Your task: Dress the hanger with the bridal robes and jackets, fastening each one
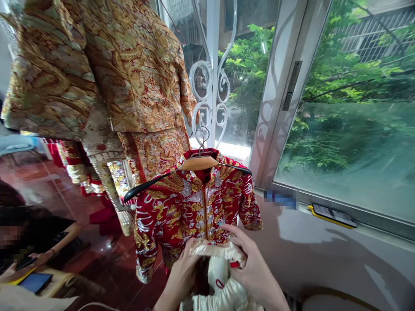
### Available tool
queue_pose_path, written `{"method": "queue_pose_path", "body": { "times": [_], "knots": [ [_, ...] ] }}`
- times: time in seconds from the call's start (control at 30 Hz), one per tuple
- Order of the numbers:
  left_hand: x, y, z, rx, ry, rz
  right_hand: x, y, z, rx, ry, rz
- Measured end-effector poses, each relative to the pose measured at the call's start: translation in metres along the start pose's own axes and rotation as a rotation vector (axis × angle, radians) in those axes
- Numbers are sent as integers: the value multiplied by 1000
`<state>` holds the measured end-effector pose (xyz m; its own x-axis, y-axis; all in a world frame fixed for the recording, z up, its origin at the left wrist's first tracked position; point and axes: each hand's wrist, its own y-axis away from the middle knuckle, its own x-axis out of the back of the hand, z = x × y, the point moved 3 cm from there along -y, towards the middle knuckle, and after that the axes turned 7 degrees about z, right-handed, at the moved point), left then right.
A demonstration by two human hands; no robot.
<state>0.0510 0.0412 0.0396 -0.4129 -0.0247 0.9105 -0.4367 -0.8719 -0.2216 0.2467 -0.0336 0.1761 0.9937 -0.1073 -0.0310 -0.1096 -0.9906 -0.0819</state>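
My left hand [182, 268] and my right hand [254, 267] grip either side of the waistband of a cream satin garment [218, 272], fingers closed on the cloth. The band forms a rounded opening, and a small red loop shows inside it. Lower parts of the garment run out of the picture. Just beyond my hands, a red embroidered jacket [171, 216] with gold and silver stitching hangs on a hanger [198, 163] of wood and black. My right fingertips overlap the jacket's front; whether they touch it I cannot tell.
Large gold embroidered garments [129, 77] hang at the upper left. White scrollwork [202, 82] stands before the window. A phone [332, 215] with a yellow edge lies on the sill, beside a blurred blue item [280, 198]. Another person [35, 242] sits at lower left near a tablet [36, 283].
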Motion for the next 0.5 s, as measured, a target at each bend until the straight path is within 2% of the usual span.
{"method": "queue_pose_path", "body": {
  "times": [0.13,0.27,0.33,0.43,0.5],
  "knots": [
    [31,-9,-4,53,55,-23,13,3,4,7,28,6],
    [70,-14,-3,122,436,28,22,3,4,14,109,40],
    [85,-12,-7,292,634,48,24,0,7,29,135,67],
    [107,-6,-14,647,825,27,18,-7,25,74,177,84],
    [124,-3,-12,749,931,-9,6,-9,50,102,269,93]
  ]
}}
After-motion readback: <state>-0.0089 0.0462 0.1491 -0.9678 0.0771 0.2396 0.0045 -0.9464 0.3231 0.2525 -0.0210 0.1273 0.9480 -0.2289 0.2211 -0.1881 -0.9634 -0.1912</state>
